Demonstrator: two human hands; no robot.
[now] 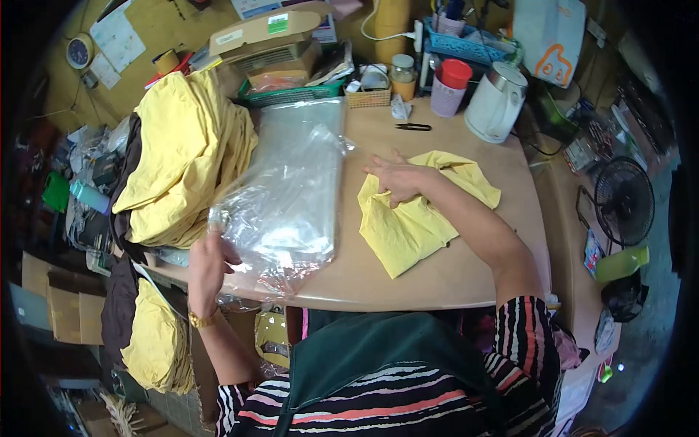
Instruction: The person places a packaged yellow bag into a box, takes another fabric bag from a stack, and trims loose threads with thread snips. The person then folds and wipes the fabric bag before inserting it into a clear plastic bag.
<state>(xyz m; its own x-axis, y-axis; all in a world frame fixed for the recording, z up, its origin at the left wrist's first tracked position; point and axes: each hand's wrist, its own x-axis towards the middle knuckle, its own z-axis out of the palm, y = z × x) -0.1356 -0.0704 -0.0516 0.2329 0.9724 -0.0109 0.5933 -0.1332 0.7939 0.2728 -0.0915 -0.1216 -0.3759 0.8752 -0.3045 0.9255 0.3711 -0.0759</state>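
Observation:
My left hand [210, 266], with a gold-coloured band at the wrist, pinches the near left edge of a clear plastic bag [295, 197]. That bag lies crinkled over a flat stack of clear plastic on the table. Over to the right, my right hand [397, 178] presses down with fingers spread on a yellow piece of cloth [404, 233]. The cloth is loosely folded and wrinkled; my forearm covers part of it. A large pile of yellow cloth [178, 153] rises beyond my left hand, draped over dark fabric.
Small black thread snips [413, 127] lie on the brown table [378, 288]. Behind them stand a white kettle [496, 102], a lilac cup [445, 98], a jar [403, 73] and a green basket [291, 95]. A black fan [624, 200] is at far right. More yellow cloth [156, 339] hangs lower left.

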